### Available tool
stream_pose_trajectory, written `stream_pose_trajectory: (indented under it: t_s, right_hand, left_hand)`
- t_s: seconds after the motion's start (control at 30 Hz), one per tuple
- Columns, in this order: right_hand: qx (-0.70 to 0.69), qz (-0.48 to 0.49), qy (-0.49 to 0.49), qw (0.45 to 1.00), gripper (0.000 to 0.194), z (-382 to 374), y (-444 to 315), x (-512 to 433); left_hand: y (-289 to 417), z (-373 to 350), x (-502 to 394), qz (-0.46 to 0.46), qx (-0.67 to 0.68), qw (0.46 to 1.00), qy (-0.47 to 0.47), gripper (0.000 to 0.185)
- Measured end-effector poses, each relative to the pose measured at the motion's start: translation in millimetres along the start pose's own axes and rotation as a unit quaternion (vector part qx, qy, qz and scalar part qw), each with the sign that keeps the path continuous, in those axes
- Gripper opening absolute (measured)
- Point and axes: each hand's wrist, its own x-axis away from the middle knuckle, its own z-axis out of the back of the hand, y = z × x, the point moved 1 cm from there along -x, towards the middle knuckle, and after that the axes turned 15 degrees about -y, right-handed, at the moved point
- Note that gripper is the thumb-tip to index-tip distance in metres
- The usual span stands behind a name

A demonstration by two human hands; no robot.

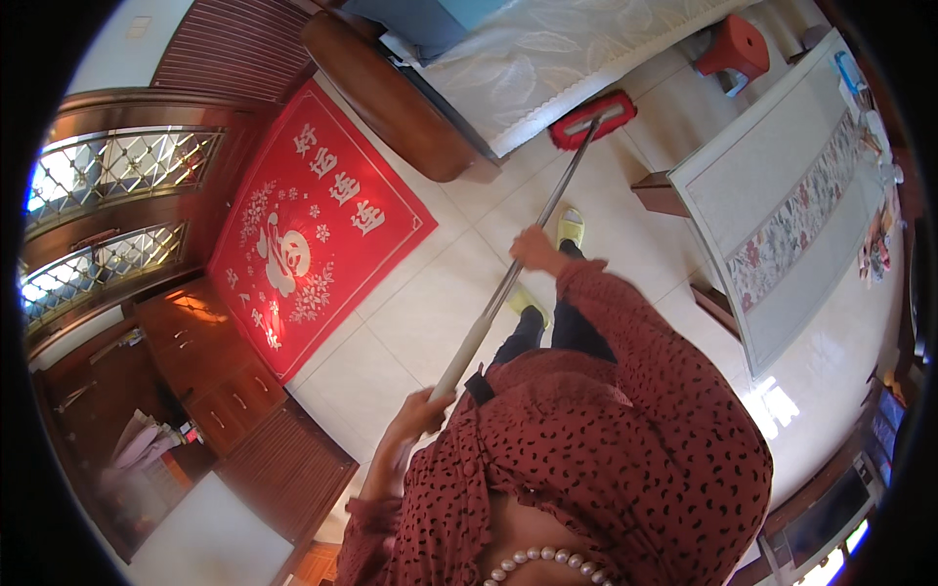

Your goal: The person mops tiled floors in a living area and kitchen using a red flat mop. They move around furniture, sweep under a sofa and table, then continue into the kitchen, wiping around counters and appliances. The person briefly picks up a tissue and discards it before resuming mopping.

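Observation:
A flat mop with a red fringed head (625, 116) rests on the tiled floor, close to the hem of a sofa's pale fabric cover. Its metal pole (563, 183) runs diagonally back towards my body. My left hand (421, 416) grips the pole's beige handle sleeve (463, 357) near its end, beside my waist. Farther along, my right hand (538, 249) is closed around the bare metal pole. Both arms are in dark red patterned sleeves. Below the pole, my feet stand in yellow-green slippers (571, 228).
The leaf-patterned sofa cover (513, 80) and brown armrest (396, 102) border the far side. On the right stands a low table (733, 198) with a floral runner. A red stool (740, 47) is behind it. Left lies a red mat (352, 271) bearing writing, before wooden cabinets (212, 366).

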Motion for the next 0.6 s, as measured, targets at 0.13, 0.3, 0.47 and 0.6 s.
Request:
stream_pose_trajectory:
  t_s: [0.13, 0.3, 0.47, 0.6]
  right_hand:
    - [-0.078, 0.040, -0.077, 0.993, 0.007, -9.2, -127.6, -4.0]
    - [-0.085, 0.069, -0.111, 0.988, 0.004, 7.7, -143.9, -9.6]
    - [-0.054, -0.038, -0.010, 0.998, 0.007, 12.4, -16.9, -9.4]
    - [-0.079, -0.034, 0.056, 0.995, 0.008, 15.0, 73.9, 21.8]
  left_hand:
    - [-22.4, -52.0, 112.9, -0.248, 0.015, 0.956, 0.156, 0.037]
    - [-26.0, -43.9, 110.1, -0.226, 0.093, 0.961, 0.131, 0.038]
    - [12.0, 11.0, 4.5, -0.005, 0.012, 1.000, -0.015, 0.038]
    - [38.1, 26.1, -68.0, -0.091, -0.033, 0.995, -0.021, 0.031]
